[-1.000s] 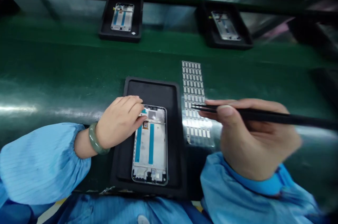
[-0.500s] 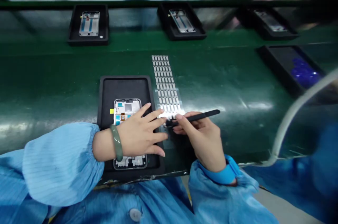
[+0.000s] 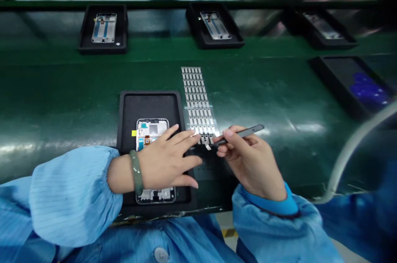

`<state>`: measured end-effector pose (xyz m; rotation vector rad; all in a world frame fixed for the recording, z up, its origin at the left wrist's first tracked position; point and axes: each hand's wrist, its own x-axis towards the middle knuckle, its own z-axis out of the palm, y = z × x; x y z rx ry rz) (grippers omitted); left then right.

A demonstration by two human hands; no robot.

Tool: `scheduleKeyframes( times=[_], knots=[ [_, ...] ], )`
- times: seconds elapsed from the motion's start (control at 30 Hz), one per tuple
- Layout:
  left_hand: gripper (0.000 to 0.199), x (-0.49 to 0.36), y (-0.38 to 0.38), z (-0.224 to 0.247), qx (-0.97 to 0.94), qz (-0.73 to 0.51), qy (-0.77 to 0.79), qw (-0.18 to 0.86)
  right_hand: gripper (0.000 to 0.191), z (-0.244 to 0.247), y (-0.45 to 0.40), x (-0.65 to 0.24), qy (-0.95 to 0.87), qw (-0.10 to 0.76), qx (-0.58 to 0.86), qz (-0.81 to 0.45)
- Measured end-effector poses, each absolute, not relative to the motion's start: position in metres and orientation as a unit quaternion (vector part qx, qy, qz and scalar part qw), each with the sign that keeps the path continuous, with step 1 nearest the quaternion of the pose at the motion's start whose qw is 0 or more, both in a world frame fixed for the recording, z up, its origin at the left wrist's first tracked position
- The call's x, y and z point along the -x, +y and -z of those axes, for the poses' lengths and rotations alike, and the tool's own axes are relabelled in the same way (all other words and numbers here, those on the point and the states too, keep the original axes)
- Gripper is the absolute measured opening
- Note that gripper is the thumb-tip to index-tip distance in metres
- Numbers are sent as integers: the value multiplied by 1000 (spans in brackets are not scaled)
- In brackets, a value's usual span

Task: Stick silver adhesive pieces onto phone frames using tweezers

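L hand (image 3: 169,159) palm-down over phone (image 3: 152,127), fingers (image 3: 190,161) wide

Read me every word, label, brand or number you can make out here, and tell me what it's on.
No text can be read.
Phone frame: any print is too small.
Sheet of small pieces: any marks are too small.
Tweezers: no readable lettering.
Yellow tab: no readable text.
Coat button: too blurred to tell.

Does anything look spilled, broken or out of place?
I see no obvious spill or damage. One oddity: a white diamond-shaped piece in the near right corner of the back left tray, beside the phone frame and askew to it. I can't tell whether it belongs there.
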<state>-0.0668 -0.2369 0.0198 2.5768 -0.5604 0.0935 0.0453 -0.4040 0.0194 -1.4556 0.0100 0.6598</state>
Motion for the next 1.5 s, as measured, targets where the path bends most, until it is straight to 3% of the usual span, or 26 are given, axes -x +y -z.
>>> scheduleKeyframes(
  times=[0.17,0.3,0.63,0.87,1.13,1.5],
  knots=[
    [20,69,-221,-41,-877,-77,-40,473,22,-31,-376,-33,-54,730,633,-250],
    [8,72,-209,-47,-848,-106,23,519,21,-35,-353,-25,-108,736,627,-232],
    [9,87,-173,-57,-916,-23,2,400,14,-40,-333,-22,-247,646,683,-236],
    [29,103,-145,-28,-957,-49,-71,275,21,-22,-312,-29,-216,621,710,-251],
    [29,106,-146,-17,-958,-52,-77,272,20,-23,-310,-25,-248,552,768,-207],
    [28,105,-146,-18,-959,-46,-77,269,15,-22,-311,-23,-283,519,785,-185]
  ],
)
